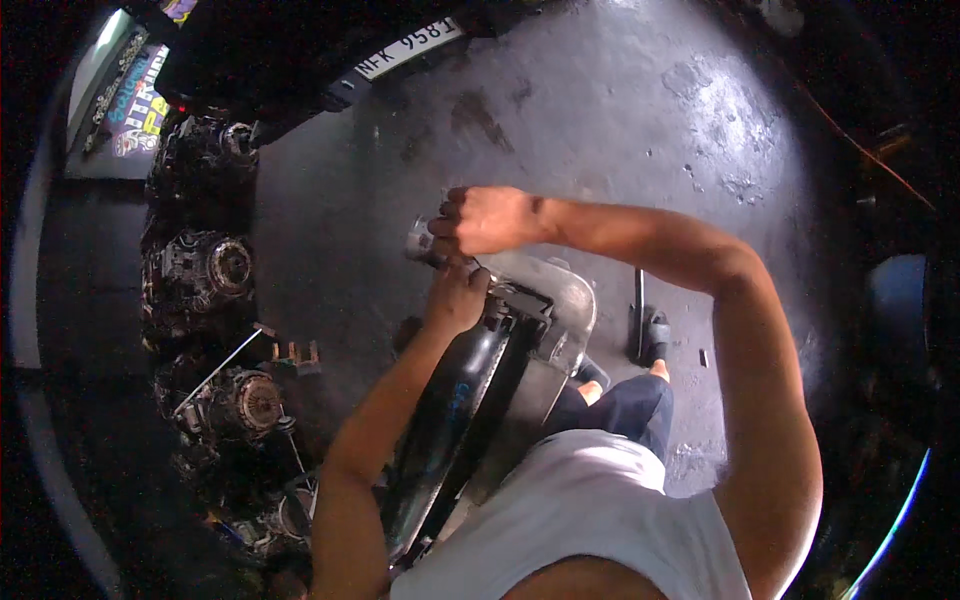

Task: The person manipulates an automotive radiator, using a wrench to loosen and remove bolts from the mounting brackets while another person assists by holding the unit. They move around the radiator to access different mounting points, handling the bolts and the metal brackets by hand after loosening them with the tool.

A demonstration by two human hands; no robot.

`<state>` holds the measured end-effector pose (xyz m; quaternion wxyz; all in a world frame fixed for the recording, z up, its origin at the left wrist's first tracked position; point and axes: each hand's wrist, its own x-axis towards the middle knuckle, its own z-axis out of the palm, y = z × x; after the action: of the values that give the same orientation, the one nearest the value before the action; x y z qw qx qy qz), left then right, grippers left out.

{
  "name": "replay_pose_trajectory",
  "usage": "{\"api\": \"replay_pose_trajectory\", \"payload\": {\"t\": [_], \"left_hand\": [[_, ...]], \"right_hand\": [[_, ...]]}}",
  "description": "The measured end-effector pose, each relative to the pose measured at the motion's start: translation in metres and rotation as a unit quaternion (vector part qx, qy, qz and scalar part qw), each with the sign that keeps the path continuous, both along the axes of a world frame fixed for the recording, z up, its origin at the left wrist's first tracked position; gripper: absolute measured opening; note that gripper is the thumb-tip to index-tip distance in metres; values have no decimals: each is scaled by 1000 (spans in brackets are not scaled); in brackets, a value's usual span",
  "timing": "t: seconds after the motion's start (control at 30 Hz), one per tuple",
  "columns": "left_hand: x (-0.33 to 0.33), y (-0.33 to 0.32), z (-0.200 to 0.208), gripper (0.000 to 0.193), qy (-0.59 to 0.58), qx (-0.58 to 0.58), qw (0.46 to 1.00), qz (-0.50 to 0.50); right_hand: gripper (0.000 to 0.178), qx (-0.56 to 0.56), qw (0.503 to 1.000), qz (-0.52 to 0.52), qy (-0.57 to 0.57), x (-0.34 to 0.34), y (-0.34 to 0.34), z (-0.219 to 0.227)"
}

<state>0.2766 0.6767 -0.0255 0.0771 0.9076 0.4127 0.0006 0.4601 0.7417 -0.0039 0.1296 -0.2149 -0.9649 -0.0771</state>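
Note:
My right hand (pixel 492 220) is closed over a short shiny metal cylinder (pixel 419 240) at the far end of a long assembly. Just below it, my left hand (pixel 460 298) has its fingers curled at the same end, with what they hold hidden. The assembly runs back toward my body. It has a long glossy black tube (pixel 462 385) and, beside it, a pale metal plate (pixel 575 300) with a rounded corner. A dark metal bracket (pixel 525 300) sits between the tube and the plate.
Several greasy engines or gearboxes stand along the left, one with a round clutch face (pixel 260 402). A thin metal rod (pixel 225 368) leans there. At the top is a dark vehicle with a licence plate (pixel 410 48). A bar (pixel 639 300) stands near my foot (pixel 656 330) on the grey floor (pixel 620 140).

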Motion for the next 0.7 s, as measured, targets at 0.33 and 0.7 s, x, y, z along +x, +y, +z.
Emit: {"api": "replay_pose_trajectory", "payload": {"t": [0.33, 0.7], "left_hand": [[8, 0, 16, 24, -117, -22, 992, -51], [31, 3, 44, 39, -127, -189, 972, 64]], "right_hand": [[22, -290, 912, -278, 83, 55, -140, 30], [21, -395, 851, -298, 177, 56, -176, 11]]}}
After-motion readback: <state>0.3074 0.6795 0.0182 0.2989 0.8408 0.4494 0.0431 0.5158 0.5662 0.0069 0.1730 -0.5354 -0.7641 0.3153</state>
